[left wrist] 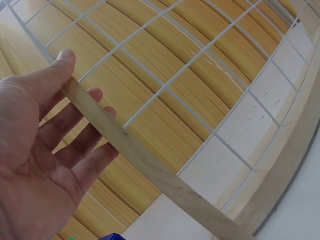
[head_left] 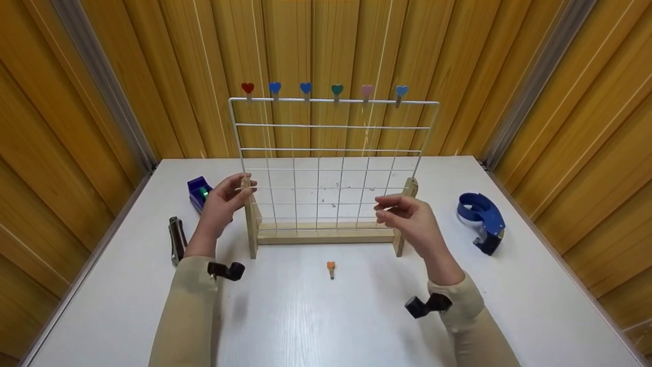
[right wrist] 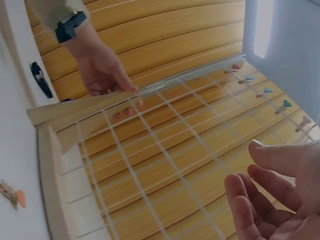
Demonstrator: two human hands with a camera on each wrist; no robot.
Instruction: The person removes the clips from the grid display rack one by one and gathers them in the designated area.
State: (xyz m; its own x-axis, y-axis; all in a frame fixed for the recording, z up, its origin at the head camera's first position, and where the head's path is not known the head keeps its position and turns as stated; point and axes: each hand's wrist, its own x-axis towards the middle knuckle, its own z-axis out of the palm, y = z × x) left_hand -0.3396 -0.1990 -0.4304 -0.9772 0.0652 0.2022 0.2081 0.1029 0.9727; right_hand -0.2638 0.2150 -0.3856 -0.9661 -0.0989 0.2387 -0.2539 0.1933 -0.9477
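A white wire grid rack [head_left: 328, 126] stands upright in a wooden base [head_left: 326, 236]. Heart-topped clips, several in a row, sit along its top bar, among them a red heart clip [head_left: 247, 88] and a green heart clip [head_left: 337, 89]. My left hand [head_left: 224, 196] holds the top of the left wooden post [left wrist: 145, 162], thumb on one side and fingers on the other. In front of the right post [head_left: 410, 187], my right hand [head_left: 410, 219] hovers with loosely bent fingers, holding nothing. An orange heart clip [head_left: 331, 269] lies on the table before the rack.
On the left of the white table [head_left: 285, 326] are a stapler [head_left: 177, 239] and a small purple-blue tape dispenser [head_left: 197, 192], partly behind the left hand. A blue tape gun [head_left: 484, 219] lies at the right. Wood-patterned panels [head_left: 331, 46] enclose the back and sides.
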